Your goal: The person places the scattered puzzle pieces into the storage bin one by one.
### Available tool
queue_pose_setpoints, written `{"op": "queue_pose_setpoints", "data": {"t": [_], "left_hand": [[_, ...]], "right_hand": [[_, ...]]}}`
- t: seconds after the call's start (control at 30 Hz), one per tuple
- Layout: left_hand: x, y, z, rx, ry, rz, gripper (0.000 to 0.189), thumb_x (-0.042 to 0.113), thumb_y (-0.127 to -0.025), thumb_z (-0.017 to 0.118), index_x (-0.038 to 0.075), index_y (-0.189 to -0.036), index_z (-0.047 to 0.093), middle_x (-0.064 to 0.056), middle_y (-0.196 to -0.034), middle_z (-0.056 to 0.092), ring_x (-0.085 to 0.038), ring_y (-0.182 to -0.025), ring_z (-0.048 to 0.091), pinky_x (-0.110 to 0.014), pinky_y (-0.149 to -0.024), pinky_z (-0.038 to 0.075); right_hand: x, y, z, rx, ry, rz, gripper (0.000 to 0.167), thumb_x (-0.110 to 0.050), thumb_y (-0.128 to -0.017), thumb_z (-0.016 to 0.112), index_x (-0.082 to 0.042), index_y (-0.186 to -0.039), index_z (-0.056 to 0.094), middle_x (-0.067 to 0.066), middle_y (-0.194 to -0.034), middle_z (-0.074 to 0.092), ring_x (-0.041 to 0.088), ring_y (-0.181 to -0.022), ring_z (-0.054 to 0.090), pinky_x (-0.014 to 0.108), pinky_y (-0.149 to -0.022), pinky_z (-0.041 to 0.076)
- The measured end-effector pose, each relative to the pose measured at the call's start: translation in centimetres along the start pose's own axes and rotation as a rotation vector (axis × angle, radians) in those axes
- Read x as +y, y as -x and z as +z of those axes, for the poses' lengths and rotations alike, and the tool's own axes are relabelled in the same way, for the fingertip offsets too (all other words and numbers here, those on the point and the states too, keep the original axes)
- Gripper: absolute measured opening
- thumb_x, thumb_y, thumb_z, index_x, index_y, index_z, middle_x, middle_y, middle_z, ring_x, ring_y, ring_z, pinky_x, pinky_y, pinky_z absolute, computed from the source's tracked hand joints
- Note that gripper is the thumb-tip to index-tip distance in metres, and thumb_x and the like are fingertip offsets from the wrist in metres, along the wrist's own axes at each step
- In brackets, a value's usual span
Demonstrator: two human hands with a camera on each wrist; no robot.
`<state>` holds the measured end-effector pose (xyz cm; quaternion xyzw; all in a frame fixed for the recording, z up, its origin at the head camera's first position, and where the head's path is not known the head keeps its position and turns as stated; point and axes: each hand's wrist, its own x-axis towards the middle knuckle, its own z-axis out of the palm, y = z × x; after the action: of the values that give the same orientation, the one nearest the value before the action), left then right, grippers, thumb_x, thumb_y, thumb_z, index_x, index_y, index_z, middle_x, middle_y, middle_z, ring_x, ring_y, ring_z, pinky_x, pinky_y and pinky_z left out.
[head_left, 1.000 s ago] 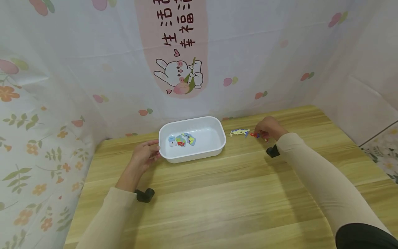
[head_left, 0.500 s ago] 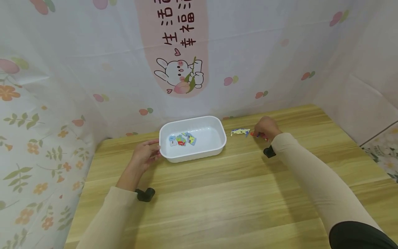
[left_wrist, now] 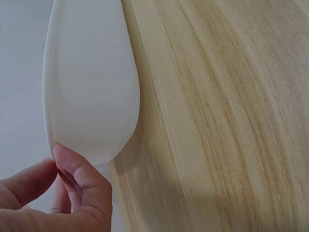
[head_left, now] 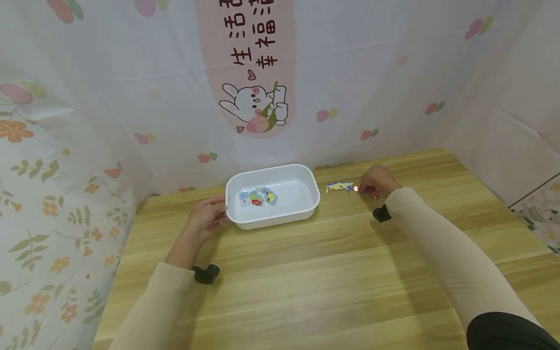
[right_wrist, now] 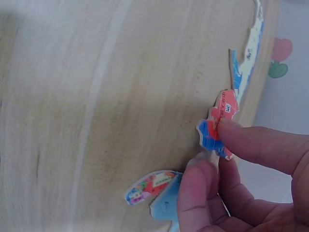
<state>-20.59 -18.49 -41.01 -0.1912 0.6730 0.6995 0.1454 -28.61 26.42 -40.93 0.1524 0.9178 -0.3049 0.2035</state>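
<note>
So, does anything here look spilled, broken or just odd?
Only the rabbit print on the backdrop: it lies sideways, ears pointing left in the head view. Nothing looks spilled or broken; the white tray stands upright on the table.

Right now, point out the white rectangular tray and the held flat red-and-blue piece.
White rectangular tray (head_left: 294, 193), head view, bare inner floor.
Flat red-and-blue piece (right_wrist: 221, 112), right wrist view, red printed area.

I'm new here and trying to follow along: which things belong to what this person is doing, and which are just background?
Seem part of the job:
Red-blue piece, pinched in the right hand
Tray, rim gripped by the left hand
Pieces inside it
Yellow piece
Light-blue piece

Just background:
Table
Printed cloth
Black wrist gadgets
</note>
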Motion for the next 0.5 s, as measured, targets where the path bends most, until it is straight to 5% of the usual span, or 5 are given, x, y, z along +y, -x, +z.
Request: {"op": "queue_pose_setpoints", "data": {"t": [0.13,0.5], "left_hand": [[-0.1,-0.1,0.0,0.003,0.002,-0.001,0.042,0.0,-0.094,0.056,-0.001,-0.136,0.051,-0.006,-0.088,0.059,-0.012,-0.071,0.058,-0.019,-0.066,0.052],[0.1,-0.1,-0.1,-0.003,0.011,-0.004,0.043,-0.001,-0.094,0.056,-0.002,-0.136,0.049,-0.004,-0.085,0.06,-0.012,-0.072,0.058,-0.02,-0.069,0.054]], "right_hand": [[0.1,0.0,-0.4,0.018,0.048,-0.016,0.015,-0.005,-0.077,0.069,-0.003,-0.065,0.06,0.003,-0.057,0.055,0.012,-0.051,0.054,0.023,-0.051,0.049],[0.0,0.3,-1.8,0.005,-0.289,0.012,0.008,0.005,-0.084,0.062,0.011,-0.087,0.066,0.008,-0.065,0.062,0.016,-0.058,0.062,0.031,-0.067,0.059]]}}
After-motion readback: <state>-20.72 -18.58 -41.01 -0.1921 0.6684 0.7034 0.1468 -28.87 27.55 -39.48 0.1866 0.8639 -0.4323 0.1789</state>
